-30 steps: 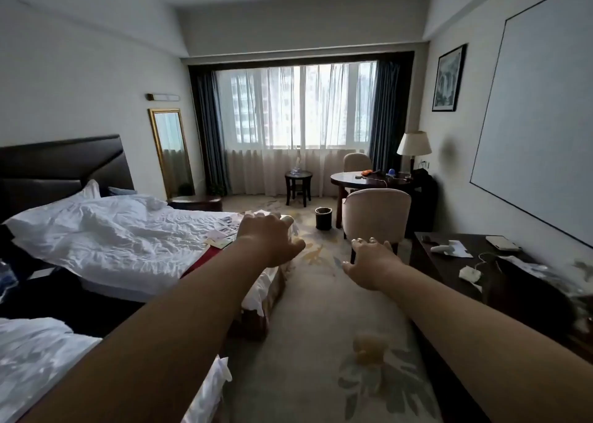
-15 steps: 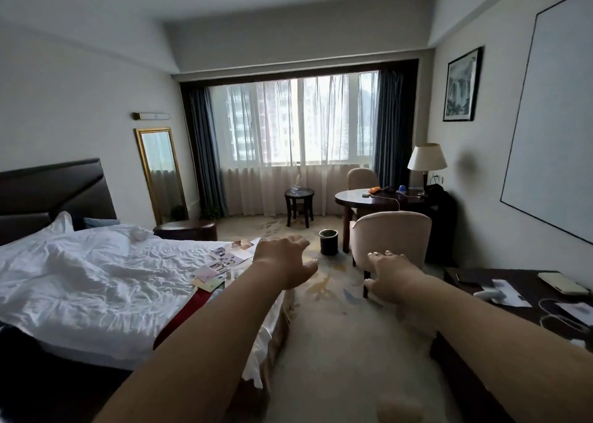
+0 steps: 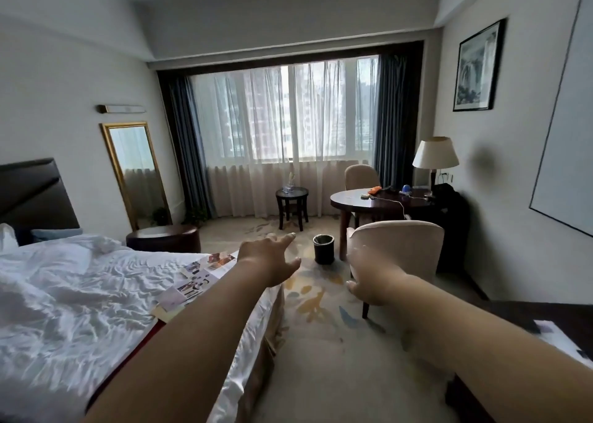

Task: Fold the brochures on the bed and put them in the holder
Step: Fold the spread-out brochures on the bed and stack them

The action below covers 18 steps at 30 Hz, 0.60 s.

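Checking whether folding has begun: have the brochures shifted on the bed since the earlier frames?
No. The brochures lie in the same spread along the foot edge of the bed; only the camera has come closer.

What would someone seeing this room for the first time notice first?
At centre the left hand is stretched forward, open, and the right hand is empty in front of the armchair. Colourful brochures lie spread along the edge of the rumpled white bed at left. A bright curtained window fills the far wall.
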### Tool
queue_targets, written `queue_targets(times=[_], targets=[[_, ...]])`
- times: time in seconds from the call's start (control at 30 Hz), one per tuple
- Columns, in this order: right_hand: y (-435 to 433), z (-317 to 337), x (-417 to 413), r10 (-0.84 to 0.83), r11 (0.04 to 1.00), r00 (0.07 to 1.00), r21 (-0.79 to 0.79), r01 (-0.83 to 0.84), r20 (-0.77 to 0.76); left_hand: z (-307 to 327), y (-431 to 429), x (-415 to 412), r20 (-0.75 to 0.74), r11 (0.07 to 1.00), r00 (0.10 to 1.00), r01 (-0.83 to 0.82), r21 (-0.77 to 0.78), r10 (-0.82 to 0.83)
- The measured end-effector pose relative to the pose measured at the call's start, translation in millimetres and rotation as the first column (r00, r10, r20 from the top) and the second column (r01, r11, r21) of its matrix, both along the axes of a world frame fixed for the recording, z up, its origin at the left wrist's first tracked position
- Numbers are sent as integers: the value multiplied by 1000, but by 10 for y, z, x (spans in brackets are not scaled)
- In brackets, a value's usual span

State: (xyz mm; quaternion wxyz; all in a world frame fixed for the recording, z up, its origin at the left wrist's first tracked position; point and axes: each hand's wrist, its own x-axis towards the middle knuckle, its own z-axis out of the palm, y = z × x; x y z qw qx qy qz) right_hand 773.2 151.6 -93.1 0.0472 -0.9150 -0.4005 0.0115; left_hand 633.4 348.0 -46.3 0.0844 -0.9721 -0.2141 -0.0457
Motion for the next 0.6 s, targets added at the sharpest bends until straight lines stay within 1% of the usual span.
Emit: queue_targets(times=[0.13,0.23,0.33,0.4,0.47,0.53,0.6], targets=[[320,-57,1055,26,999,999,-43,-27,-28,-164,272,954,-87,1000,996,-31,-1,31],[616,-70,1777,53,995,997,-85,-58,-58,-200,544,1611,-58,998,997,-51,-41,49],[989,-77,2399,67,991,995,-108,-75,-80,-252,882,2204,-11,998,1000,-2,-55,2],[1318,-118,2766,92,987,993,-123,-101,-78,-310,1165,2575,-9,997,999,35,-71,-35],[1708,-169,3130,129,981,990,-140,-137,-64,-356,1518,2968,-69,996,996,57,-64,-62],[2138,-214,3491,158,977,986,-139,-163,-47,-403,1913,3362,-114,998,992,45,-34,-48],[2588,-218,3825,171,976,985,-128,-173,-32,-424,2336,3730,-100,999,995,22,-44,-26]])
